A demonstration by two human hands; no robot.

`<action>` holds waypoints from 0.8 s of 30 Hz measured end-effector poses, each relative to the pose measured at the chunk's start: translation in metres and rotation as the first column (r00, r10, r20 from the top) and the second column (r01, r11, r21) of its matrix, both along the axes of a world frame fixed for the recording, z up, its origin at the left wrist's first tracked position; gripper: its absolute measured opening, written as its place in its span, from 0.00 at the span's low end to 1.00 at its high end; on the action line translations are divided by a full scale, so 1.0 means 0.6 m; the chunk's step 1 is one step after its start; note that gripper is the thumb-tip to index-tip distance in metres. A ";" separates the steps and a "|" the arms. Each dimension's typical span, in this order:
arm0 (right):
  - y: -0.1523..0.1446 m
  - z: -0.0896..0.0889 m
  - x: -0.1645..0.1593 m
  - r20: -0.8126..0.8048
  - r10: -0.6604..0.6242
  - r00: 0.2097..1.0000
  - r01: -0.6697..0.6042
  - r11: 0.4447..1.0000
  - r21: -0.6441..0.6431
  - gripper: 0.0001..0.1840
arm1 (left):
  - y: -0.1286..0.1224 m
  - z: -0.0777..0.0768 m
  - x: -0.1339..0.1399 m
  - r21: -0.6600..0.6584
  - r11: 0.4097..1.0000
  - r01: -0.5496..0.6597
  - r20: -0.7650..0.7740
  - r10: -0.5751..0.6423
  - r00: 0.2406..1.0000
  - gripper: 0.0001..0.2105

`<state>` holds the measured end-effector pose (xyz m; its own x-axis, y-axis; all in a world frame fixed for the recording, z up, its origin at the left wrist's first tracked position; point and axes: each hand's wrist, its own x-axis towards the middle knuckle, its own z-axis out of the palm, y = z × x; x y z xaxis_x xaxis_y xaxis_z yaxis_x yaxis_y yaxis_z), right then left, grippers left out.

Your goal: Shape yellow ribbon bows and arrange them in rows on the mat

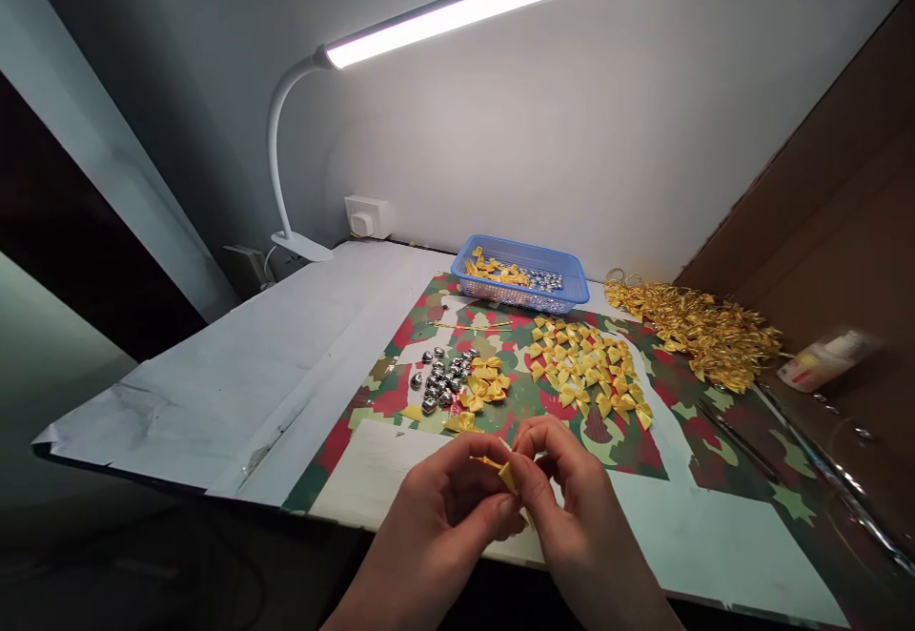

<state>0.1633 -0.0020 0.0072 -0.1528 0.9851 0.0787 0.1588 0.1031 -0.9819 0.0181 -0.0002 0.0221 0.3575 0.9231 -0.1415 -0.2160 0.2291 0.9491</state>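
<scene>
Both hands meet at the table's front edge around a small yellow ribbon bow (507,477). My left hand (454,502) is closed, thumb and fingers pinching the bow from the left. From the other side my right hand (561,483) pinches it too, its fingertips partly hiding the bow. Just beyond them lies a small pile of yellow ribbon bows (487,385), touching a cluster of silver jingle bells (441,378). Farther right, many more yellow bows (586,364) are spread on the camouflage-patterned sheet (515,360).
A blue basket (582,286) at the back holds bows and small silver pieces. Gold cords (707,326) are heaped at the right, near a white bottle (822,362) and tweezers (736,436). A lamp (278,154) is clamped at the back left.
</scene>
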 end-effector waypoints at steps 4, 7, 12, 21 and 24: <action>0.001 0.003 0.018 -0.086 0.017 0.996 -0.024 0.996 -0.080 0.18 | 0.004 -0.009 -0.009 -0.055 0.998 -0.035 0.042 0.037 0.998 0.09; -0.004 -0.002 0.035 -0.140 0.040 0.989 -0.064 0.983 -0.170 0.22 | 0.004 -0.018 -0.014 -0.091 0.995 -0.049 0.040 0.053 0.998 0.12; -0.015 -0.005 0.038 -0.112 0.098 0.989 -0.120 0.968 -0.219 0.19 | -0.003 -0.013 -0.010 -0.137 0.988 -0.069 0.011 0.071 0.997 0.13; -0.018 -0.001 0.033 -0.099 0.094 0.991 -0.115 0.967 -0.226 0.19 | 0.000 0.000 -0.025 0.133 0.989 -0.066 -0.182 0.090 0.979 0.07; -0.019 0.000 0.036 -0.091 0.100 0.991 -0.118 0.967 -0.225 0.19 | 0.006 -0.002 -0.033 0.288 0.957 0.043 -0.348 0.063 0.935 0.05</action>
